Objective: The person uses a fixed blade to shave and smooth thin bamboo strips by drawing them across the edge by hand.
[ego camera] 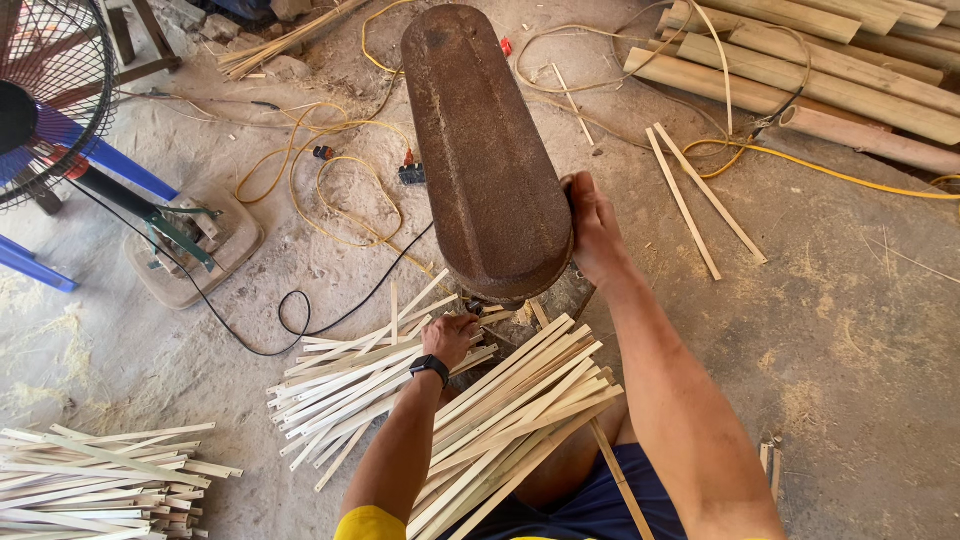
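Observation:
A tall rusty brown machine housing (485, 150) rises in front of me. My right hand (592, 228) grips its right edge. My left hand (450, 336), with a black watch on the wrist, is closed on a thin bamboo strip just under the machine's lower end, where the strip meets it. A bundle of pale bamboo strips (520, 410) lies across my lap. A second loose pile of strips (345, 385) fans out on the floor to the left of my left arm.
More strips (95, 480) are heaped at the lower left. A floor fan (45, 95) with a blue stand stands at the far left. Yellow cable (335, 190) and black cable (300, 310) snake over the dusty floor. Thick bamboo poles (830, 70) lie at the upper right.

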